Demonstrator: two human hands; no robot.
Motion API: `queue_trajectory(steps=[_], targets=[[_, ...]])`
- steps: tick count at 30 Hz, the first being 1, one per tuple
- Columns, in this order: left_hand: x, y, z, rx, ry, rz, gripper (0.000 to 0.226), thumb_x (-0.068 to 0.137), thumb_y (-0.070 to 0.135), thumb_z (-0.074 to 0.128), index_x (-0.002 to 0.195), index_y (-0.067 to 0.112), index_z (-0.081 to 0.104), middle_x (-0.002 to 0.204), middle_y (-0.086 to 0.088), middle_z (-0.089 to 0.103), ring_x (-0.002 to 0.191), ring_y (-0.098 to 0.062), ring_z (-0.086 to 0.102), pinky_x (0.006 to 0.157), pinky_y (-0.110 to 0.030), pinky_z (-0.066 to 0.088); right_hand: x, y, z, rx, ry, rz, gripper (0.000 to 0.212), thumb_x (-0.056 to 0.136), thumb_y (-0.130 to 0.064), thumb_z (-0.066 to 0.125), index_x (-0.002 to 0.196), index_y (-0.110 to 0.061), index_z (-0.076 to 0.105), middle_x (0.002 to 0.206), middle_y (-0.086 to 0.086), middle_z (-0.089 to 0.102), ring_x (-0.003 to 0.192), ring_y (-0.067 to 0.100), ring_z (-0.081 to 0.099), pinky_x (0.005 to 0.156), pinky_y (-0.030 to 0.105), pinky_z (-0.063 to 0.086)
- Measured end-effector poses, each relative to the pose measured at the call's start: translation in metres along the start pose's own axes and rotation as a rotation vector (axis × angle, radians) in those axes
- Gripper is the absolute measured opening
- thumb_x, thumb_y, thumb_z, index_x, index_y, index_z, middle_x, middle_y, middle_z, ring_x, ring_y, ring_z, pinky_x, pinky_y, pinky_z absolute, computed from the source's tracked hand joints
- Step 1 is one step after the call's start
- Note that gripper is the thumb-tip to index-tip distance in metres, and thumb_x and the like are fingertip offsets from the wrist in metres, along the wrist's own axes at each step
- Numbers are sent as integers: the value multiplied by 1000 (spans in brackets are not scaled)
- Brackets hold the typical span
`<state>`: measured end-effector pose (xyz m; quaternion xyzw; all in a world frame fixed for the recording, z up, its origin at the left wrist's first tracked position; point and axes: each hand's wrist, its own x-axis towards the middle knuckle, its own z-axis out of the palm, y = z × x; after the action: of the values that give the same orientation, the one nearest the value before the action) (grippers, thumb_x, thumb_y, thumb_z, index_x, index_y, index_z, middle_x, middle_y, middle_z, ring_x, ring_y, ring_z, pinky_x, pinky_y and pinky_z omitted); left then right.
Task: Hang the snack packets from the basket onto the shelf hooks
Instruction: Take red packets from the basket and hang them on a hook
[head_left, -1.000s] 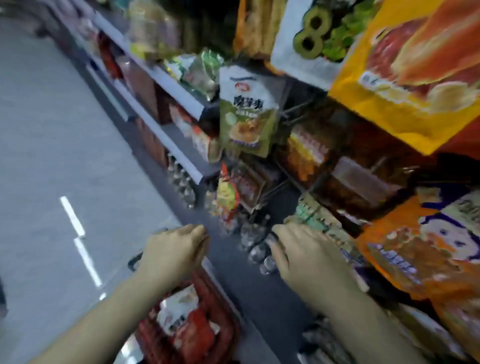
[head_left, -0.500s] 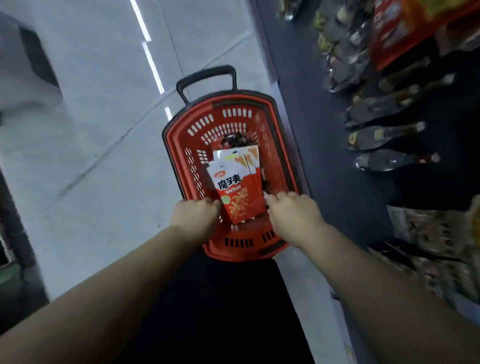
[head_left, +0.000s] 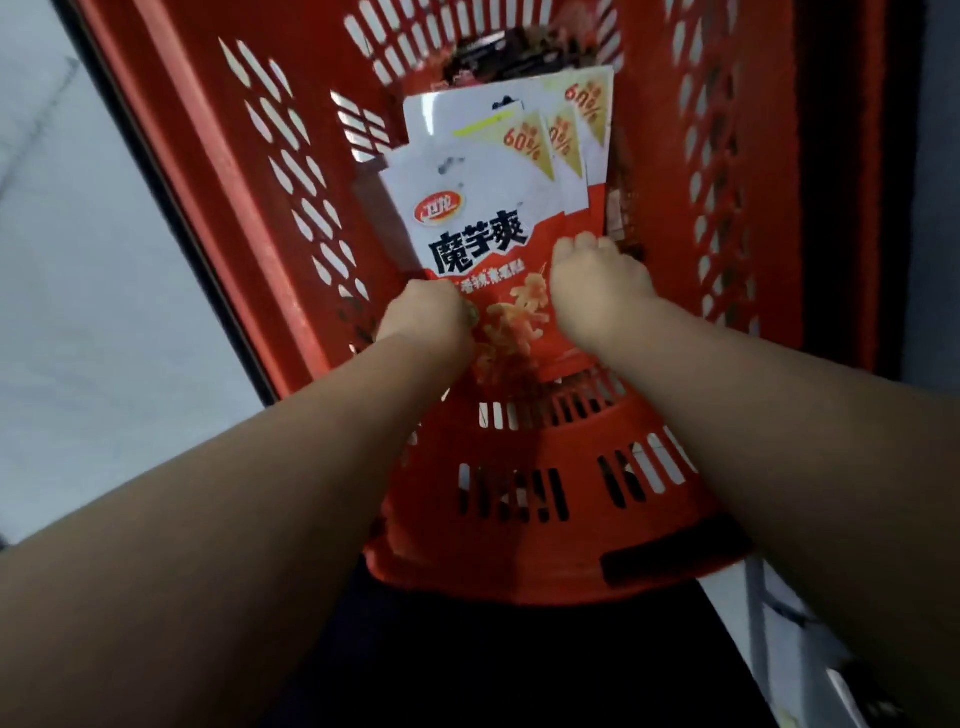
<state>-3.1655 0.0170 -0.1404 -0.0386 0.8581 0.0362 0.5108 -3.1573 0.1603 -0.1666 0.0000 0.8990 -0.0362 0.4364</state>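
A red slotted basket (head_left: 524, 488) fills the view from above. Inside it lies a fanned stack of red-and-white snack packets (head_left: 478, 208) with black lettering and gold corner triangles. My left hand (head_left: 428, 317) is curled at the lower left edge of the top packet, its fingers tucked against it. At the packet's lower right side my right hand (head_left: 597, 283) has its fingers curled down over the edge. Both fingertips are hidden under the hands, so how firm the hold is stays unclear.
Pale grey floor (head_left: 93, 312) lies to the left of the basket. A dark strip (head_left: 831, 208) runs along the basket's right side. Dark clothing (head_left: 467, 665) shows below the basket's near rim. The shelf hooks are out of view.
The view has dropped much closer to the basket. Both hands have moved from the near rim down into the basket onto the top packet's lower edges.
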Motion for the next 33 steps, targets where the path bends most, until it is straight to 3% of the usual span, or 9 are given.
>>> queue_trajectory(steps=[3, 7, 10, 13, 20, 23, 27, 30, 33], targets=[[9, 6, 5, -306, -6, -136, 20, 92, 16, 52, 104, 1, 57, 115, -16, 62, 94, -28, 60, 72, -31, 45, 7, -3, 8, 330, 53, 166, 44, 92, -14, 53, 131, -3, 37, 136, 16, 42, 130, 33, 38, 100, 43, 39], [21, 14, 7, -719, 35, -379, 45, 96, 23, 54, 133, 0, 40, 132, -17, 53, 120, -32, 53, 93, -34, 45, 8, 3, 8, 750, 110, 330, 38, 96, -24, 55, 126, -3, 46, 129, 17, 54, 120, 34, 51, 90, 33, 42], [25, 24, 5, -868, 48, -466, 47, 95, 12, 53, 137, 2, 35, 133, -16, 50, 121, -31, 52, 98, -36, 46, 3, 13, 9, 848, 89, 357, 22, 100, -23, 49, 113, -6, 54, 122, 18, 58, 112, 32, 55, 76, 27, 36], [26, 32, 7, -844, 40, -496, 48, 97, 13, 49, 140, 2, 31, 139, -15, 46, 126, -29, 48, 103, -34, 42, -4, 21, 15, 938, 93, 468, 30, 100, -23, 46, 120, -3, 53, 126, 18, 56, 117, 36, 53, 91, 35, 42], [16, 20, 14, -783, 173, -407, 44, 89, 41, 61, 111, 3, 57, 111, -8, 63, 102, -27, 60, 85, -35, 47, -20, 28, 18, 1106, 133, 521, 29, 100, -26, 46, 117, -6, 57, 119, 15, 60, 111, 33, 57, 95, 40, 47], [-3, 12, -1, -787, 254, -321, 24, 93, 36, 59, 96, 14, 53, 94, 0, 56, 90, -19, 54, 77, -27, 40, -32, 25, 4, 1119, 165, 514, 34, 101, -29, 45, 122, -5, 56, 120, 13, 61, 112, 32, 58, 94, 38, 46], [-37, 5, -39, -781, 370, -150, 18, 94, 29, 58, 106, 16, 62, 91, 7, 58, 85, -13, 55, 76, -22, 40, -57, 20, -33, 1115, 225, 459, 33, 100, -29, 46, 122, -6, 55, 120, 11, 62, 111, 29, 58, 94, 36, 46], [-69, 0, -77, -839, 390, -49, 7, 95, 29, 58, 96, 22, 62, 85, 13, 59, 71, -1, 56, 65, -16, 44, -83, 14, -72, 1106, 272, 430, 39, 97, -27, 54, 131, -8, 51, 131, 10, 58, 121, 28, 54, 102, 39, 44], [-112, -6, -127, -911, 428, 78, 12, 93, 30, 61, 85, 22, 63, 78, 15, 64, 71, -5, 63, 62, -24, 53, -117, 10, -125, 1150, 345, 378, 35, 94, -26, 58, 126, -11, 54, 122, 8, 63, 113, 27, 60, 96, 41, 49]])
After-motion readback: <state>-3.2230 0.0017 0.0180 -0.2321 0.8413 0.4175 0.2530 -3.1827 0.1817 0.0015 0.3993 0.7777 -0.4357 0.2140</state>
